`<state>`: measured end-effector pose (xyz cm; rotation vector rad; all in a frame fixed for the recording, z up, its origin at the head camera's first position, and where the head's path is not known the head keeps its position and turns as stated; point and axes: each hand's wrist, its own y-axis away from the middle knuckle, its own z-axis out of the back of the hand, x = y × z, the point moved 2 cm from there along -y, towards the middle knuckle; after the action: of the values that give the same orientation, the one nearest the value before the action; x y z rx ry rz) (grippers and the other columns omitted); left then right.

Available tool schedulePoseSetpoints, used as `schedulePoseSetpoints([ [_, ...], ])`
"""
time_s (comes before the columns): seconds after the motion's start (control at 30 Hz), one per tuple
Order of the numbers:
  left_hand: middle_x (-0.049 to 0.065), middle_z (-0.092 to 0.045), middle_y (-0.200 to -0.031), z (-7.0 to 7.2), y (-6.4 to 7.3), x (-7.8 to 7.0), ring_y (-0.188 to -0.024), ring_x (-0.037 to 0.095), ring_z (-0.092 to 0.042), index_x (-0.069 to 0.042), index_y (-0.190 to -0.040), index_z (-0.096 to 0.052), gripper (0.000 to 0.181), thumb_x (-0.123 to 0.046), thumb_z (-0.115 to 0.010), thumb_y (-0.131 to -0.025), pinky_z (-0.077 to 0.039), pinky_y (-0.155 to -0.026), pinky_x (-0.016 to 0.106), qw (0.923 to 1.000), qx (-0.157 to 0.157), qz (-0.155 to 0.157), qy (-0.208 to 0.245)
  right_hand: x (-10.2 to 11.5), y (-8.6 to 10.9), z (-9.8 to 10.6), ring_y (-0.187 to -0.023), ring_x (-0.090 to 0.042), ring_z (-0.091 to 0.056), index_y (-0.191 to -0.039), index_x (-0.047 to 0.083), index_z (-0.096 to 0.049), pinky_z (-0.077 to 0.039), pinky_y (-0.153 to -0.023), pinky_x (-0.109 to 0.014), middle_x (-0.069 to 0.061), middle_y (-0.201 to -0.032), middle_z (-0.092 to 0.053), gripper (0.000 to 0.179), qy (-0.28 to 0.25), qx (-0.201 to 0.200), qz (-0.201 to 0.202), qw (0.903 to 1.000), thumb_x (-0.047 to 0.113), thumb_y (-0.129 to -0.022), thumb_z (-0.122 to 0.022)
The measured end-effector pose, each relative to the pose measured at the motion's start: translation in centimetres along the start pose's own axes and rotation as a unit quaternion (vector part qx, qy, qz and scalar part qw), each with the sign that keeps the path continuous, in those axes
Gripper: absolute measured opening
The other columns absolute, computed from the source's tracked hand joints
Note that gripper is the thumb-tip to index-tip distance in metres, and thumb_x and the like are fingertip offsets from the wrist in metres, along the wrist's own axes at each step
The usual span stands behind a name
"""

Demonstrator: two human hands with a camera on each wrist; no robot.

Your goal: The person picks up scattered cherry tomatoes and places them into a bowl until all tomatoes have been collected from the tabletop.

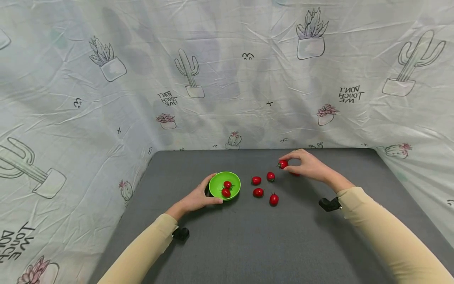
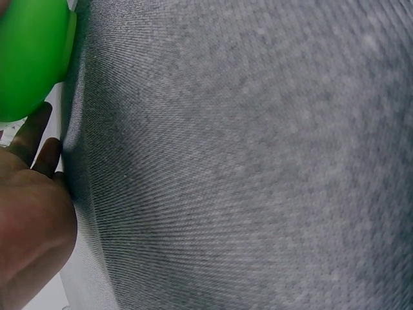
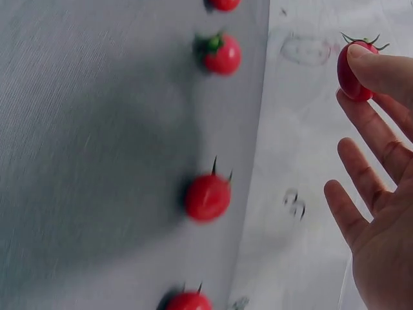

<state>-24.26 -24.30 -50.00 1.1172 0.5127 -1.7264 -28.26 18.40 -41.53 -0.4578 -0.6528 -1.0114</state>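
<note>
My right hand [image 1: 306, 163] pinches a cherry tomato [image 3: 355, 72] between thumb and fingertips, lifted off the table. The tomato's green stem is still on, and the other fingers are spread apart in the right wrist view. My left hand [image 1: 198, 196] holds a green bowl [image 1: 214, 187] from its left side, thumb at the near rim and fingers round the far side. Two cherry tomatoes [image 1: 226, 193] lie inside the bowl. In the left wrist view the bowl's outer wall [image 2: 32, 61] shows beside the fingers.
Several more cherry tomatoes [image 1: 258, 192] lie on the grey table [image 1: 248, 244] between the bowl and my right hand. One tomato [image 1: 295, 174] is partly hidden beneath that hand. A white cloth [image 1: 227, 79] printed with cacti hangs behind and beside the table.
</note>
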Motion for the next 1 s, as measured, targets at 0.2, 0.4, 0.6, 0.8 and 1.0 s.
schedulePoseSetpoints([
  [0.2,0.006,-0.022,-0.166,0.0,-0.1,0.0,-0.151,0.029,-0.022,-0.029,-0.165,-0.018,0.105,-0.042,-0.085,-0.085,-0.021,-0.117,0.06,1.0,-0.003,0.002,-0.006,1.8,-1.5,-1.8,-0.135,-0.025,-0.041,-0.131,0.025,-0.071,-0.035,-0.108,-0.057,0.004,-0.133,-0.061,0.036,-0.019,0.018,0.018,0.9995,0.035,-0.096,-0.075],
  [0.4,0.006,-0.022,-0.166,-0.1,0.1,-0.1,-0.151,0.029,-0.022,-0.03,-0.164,-0.019,0.104,-0.04,-0.085,-0.085,-0.02,-0.117,0.061,1.0,-0.004,0.001,-0.004,3.5,-2.9,-3.5,-0.133,-0.025,-0.041,-0.131,0.025,-0.071,-0.037,-0.106,-0.059,0.003,-0.132,-0.062,0.036,-0.034,0.037,0.039,0.998,0.033,-0.096,-0.075],
  [0.6,0.005,-0.022,-0.166,0.0,0.1,-0.2,-0.151,0.028,-0.022,-0.027,-0.165,-0.018,0.105,-0.041,-0.085,-0.085,-0.02,-0.117,0.061,1.0,0.001,-0.002,0.001,5.1,-4.3,-5.2,-0.129,-0.021,-0.044,-0.129,0.027,-0.072,-0.04,-0.104,-0.055,0.007,-0.131,-0.063,0.034,-0.043,0.056,0.053,0.9961,0.031,-0.096,-0.076],
  [0.8,0.005,-0.024,-0.165,-0.1,0.0,0.0,-0.15,0.028,-0.025,-0.025,-0.165,-0.018,0.105,-0.038,-0.085,-0.085,-0.021,-0.117,0.06,1.0,-0.002,-0.004,0.006,6.5,-5.5,-6.9,-0.127,-0.019,-0.044,-0.129,0.027,-0.072,-0.04,-0.105,-0.054,0.01,-0.13,-0.064,0.034,-0.042,0.076,0.072,0.9936,0.027,-0.096,-0.076],
  [1.0,0.006,-0.025,-0.165,-0.1,0.0,-0.1,-0.148,0.029,-0.028,-0.024,-0.165,-0.018,0.105,-0.032,-0.086,-0.085,-0.022,-0.117,0.059,0.9999,-0.002,-0.003,0.016,7.5,-6.5,-8.3,-0.123,-0.026,-0.046,-0.128,0.018,-0.073,-0.041,-0.102,-0.058,0.008,-0.123,-0.066,0.033,-0.041,0.093,0.081,0.9915,0.025,-0.096,-0.076],
])
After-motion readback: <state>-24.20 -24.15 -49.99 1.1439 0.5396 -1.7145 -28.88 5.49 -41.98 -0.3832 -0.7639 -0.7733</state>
